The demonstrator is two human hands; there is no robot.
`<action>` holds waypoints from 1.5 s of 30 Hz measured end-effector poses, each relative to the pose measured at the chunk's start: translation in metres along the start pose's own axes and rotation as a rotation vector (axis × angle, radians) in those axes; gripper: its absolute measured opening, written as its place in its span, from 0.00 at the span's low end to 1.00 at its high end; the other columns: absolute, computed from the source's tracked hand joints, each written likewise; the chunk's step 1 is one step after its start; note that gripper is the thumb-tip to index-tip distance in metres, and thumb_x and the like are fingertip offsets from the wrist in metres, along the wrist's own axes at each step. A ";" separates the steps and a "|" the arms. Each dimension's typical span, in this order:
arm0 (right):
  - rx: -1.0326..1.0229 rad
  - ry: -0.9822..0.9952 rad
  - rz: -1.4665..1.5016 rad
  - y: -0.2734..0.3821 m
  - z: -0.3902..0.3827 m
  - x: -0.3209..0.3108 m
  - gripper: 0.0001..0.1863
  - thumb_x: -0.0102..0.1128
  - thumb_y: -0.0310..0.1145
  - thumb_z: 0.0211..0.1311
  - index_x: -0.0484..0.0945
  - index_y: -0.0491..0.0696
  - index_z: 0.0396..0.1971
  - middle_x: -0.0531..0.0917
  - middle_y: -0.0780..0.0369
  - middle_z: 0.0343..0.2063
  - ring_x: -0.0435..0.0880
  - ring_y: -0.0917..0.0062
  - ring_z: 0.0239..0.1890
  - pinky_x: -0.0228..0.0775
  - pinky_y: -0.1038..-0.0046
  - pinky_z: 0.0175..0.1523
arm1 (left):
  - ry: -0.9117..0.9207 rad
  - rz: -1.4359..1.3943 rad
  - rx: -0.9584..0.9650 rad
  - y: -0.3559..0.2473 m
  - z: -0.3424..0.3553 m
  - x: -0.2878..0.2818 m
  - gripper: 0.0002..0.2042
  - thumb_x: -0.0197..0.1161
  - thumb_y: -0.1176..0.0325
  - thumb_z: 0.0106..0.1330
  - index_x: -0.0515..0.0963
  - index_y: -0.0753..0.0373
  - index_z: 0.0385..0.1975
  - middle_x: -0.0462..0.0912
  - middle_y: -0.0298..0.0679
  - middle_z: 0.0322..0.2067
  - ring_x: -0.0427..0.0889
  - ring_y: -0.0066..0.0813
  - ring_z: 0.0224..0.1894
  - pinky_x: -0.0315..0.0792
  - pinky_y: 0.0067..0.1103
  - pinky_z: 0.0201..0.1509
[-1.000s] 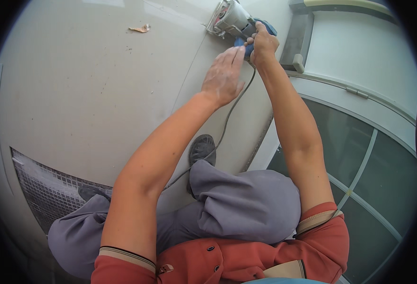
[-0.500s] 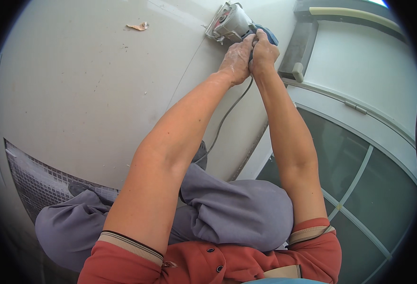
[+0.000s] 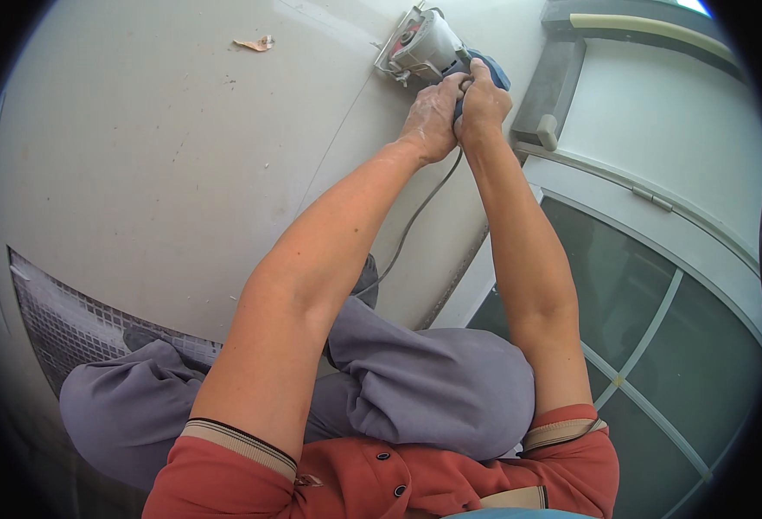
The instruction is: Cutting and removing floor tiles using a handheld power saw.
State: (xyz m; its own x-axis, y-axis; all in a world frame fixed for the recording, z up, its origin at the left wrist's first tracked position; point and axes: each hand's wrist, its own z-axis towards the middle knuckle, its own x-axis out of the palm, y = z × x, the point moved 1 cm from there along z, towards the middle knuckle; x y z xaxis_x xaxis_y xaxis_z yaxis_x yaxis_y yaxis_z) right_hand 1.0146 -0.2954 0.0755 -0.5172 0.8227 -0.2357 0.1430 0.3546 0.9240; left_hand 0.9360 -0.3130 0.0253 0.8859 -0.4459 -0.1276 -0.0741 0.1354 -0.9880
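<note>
A handheld circular saw point(image 3: 433, 45) with a grey metal body, a red part at its front and a blue handle sits on a large pale board point(image 3: 182, 190). Both of my hands grip it at the far side, arms stretched out. My left hand point(image 3: 433, 117), dusted white, is closed on the rear of the saw beside the right one. Around the blue handle my right hand point(image 3: 484, 102) is wrapped. From the saw's front edge a thin dark line point(image 3: 339, 134) runs back toward me across the board. The blade's contact with the board is hidden.
A grey power cord point(image 3: 415, 212) trails from the saw toward my knee. A dry leaf-like scrap point(image 3: 254, 43) lies on the board. At right stands a white-framed glass door point(image 3: 623, 251). Dark grid mesh point(image 3: 78, 324) shows beyond the board's near edge, by my legs.
The saw and both hands have shifted very slightly toward me relative to the board. My grip is the same.
</note>
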 end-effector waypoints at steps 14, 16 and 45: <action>0.002 0.010 0.013 -0.002 -0.006 0.001 0.13 0.62 0.32 0.62 0.78 0.39 0.21 0.79 0.62 0.18 0.76 0.80 0.15 0.66 0.75 0.20 | 0.016 -0.018 -0.037 -0.005 -0.006 -0.005 0.29 0.64 0.70 0.57 0.63 0.61 0.60 0.79 0.48 0.50 0.74 0.50 0.55 0.66 0.38 0.61; -0.005 0.001 -0.015 -0.001 -0.010 0.001 0.13 0.62 0.32 0.62 0.78 0.39 0.21 0.79 0.63 0.17 0.75 0.80 0.15 0.66 0.75 0.20 | 0.015 -0.014 -0.052 -0.006 -0.007 -0.006 0.29 0.64 0.70 0.57 0.63 0.61 0.60 0.79 0.48 0.50 0.73 0.50 0.55 0.66 0.37 0.61; 0.003 0.024 0.017 -0.011 -0.034 -0.007 0.13 0.62 0.32 0.63 0.74 0.47 0.19 0.75 0.66 0.16 0.71 0.83 0.15 0.63 0.78 0.19 | -0.015 -0.029 -0.033 -0.003 -0.033 -0.009 0.28 0.63 0.73 0.56 0.63 0.61 0.59 0.79 0.47 0.47 0.74 0.51 0.53 0.67 0.38 0.59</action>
State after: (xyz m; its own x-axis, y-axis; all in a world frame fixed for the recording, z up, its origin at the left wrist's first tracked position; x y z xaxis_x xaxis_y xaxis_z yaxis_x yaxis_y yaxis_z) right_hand 0.9876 -0.3200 0.0777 -0.5346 0.8179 -0.2129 0.1542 0.3421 0.9269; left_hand 0.9130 -0.3383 0.0270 0.8945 -0.4362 -0.0982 -0.0637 0.0931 -0.9936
